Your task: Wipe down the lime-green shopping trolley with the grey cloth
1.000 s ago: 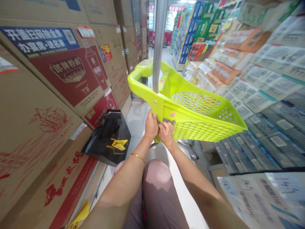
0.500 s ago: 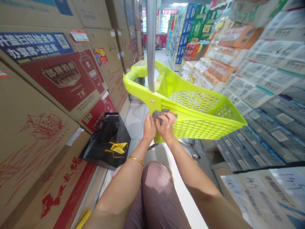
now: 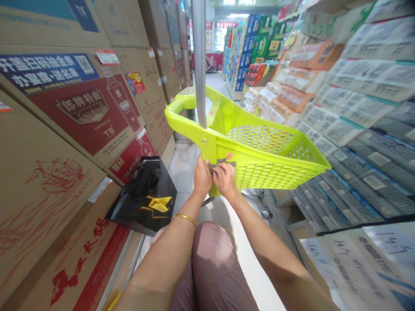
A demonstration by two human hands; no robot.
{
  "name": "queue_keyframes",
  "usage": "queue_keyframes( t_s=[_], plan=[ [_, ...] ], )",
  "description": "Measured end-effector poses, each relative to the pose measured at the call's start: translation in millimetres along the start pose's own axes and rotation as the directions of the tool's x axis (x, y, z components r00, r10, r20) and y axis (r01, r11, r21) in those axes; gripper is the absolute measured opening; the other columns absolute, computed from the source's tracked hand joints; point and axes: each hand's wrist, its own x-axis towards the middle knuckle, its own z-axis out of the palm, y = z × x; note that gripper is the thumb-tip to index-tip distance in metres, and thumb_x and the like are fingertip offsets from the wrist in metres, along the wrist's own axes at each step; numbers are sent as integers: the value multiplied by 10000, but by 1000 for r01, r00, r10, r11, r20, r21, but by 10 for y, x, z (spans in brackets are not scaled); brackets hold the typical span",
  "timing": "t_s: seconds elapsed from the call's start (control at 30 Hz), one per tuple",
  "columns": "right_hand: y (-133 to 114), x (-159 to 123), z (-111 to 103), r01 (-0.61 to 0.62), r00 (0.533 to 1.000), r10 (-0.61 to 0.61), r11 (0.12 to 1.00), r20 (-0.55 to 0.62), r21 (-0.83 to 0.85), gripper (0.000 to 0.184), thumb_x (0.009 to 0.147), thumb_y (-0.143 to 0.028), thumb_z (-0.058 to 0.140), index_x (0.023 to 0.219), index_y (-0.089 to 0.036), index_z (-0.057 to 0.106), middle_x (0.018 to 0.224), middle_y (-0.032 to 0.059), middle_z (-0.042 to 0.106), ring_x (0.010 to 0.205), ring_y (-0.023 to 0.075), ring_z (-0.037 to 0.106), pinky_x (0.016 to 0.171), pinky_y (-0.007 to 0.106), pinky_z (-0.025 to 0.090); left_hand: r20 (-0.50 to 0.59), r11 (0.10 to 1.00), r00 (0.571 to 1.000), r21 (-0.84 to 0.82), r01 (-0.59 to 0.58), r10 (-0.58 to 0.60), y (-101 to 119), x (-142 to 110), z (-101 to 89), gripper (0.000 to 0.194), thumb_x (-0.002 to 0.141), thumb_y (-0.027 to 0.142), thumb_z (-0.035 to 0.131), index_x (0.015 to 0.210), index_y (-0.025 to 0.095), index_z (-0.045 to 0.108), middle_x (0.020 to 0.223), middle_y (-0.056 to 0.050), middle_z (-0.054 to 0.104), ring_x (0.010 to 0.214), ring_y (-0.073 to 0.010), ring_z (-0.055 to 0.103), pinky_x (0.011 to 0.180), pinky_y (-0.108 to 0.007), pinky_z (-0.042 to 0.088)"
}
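A lime-green plastic shopping cart (image 3: 275,151) with perforated sides fills the middle of the view, a metal pole (image 3: 199,65) rising from its near end. Closed around part of a dark grey cloth (image 3: 231,163), my right hand (image 3: 226,179) presses it to the cart's side. My left hand (image 3: 203,176) is closed beside it, thumb up, against the edge of the cart's upright; its fingers are partly hidden, and it seems to grip that edge. Just above the cloth shows a small orange-red sticker (image 3: 229,156).
Stacked cardboard cartons (image 3: 65,172) line the left side. A black bag (image 3: 145,194) with a yellow mark stands on the floor by them. Packaged goods (image 3: 350,86) are piled along the right. Behind the cart an aisle floor (image 3: 214,82) runs back.
My right hand and the cloth have moved slightly down the cart's side, uncovering the orange-red sticker. The view has tilted up a little.
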Motion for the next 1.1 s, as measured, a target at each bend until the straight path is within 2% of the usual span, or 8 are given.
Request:
queue_keyframes(
  t_s=[0.17,0.27,0.43,0.57,0.77,0.9,0.97,1.1],
  plan=[
    [59,391,-51,-11,1000,11,1000,4,23,159,873,-253,512,1001,-225,602,1032,65,537,1011,174,471,906,339,376,-16,999,999,-14,36,-36,18,-40,38,194,955,280,334,1060,188,469,968,-77,624,882,-181,600,753,-292,452],
    [51,468,21,-65,997,64,998,-32,-20,172,883,-292,488,1002,-228,594,1043,69,529,1005,178,474,897,350,383,-46,998,997,-11,64,-65,30,-65,56,188,957,278,333,1023,186,482,954,-83,625,893,-185,598,771,-300,452],
    [9,148,155,-108,994,105,989,-40,-96,163,890,-308,462,935,-224,594,990,66,535,975,178,492,874,347,395,-11,997,998,-50,67,-68,10,-49,44,145,934,233,373,999,194,496,888,-43,623,813,-159,598,715,-262,454],
    [3,-108,149,-62,997,57,992,-50,-107,131,885,-263,479,895,-205,596,928,64,552,893,167,500,795,312,398,1,998,998,-20,67,-67,-18,-33,37,152,944,250,356,979,202,495,823,-18,609,741,-140,579,665,-240,437],
    [21,-179,51,14,1000,-15,997,-4,-78,115,861,-209,491,868,-187,604,898,64,561,856,165,488,754,301,393,17,999,999,14,34,-34,-32,-45,44,214,964,321,296,1011,206,470,854,-36,611,760,-150,577,667,-254,427],
    [83,-40,-36,78,995,-74,995,62,-59,126,855,-209,498,905,-197,613,942,63,551,908,167,485,800,307,406,25,1000,999,12,27,-27,-9,-47,41,235,962,329,280,1033,200,463,877,-54,616,780,-167,585,680,-271,436],
    [118,120,-67,61,998,-60,996,26,-63,146,856,-224,506,955,-203,612,993,73,540,969,176,478,853,322,407,27,1000,999,6,25,-25,14,-47,39,239,958,321,277,1040,196,464,909,-68,620,819,-179,593,708,-285,444],
    [146,424,-44,-47,997,41,995,-68,-86,186,857,-272,514,1005,-218,612,1054,89,519,1031,196,460,921,370,379,17,1000,1000,6,14,-14,63,-47,31,262,955,324,265,1056,188,465,973,-88,618,879,-192,596,751,-304,448]
  ],
)
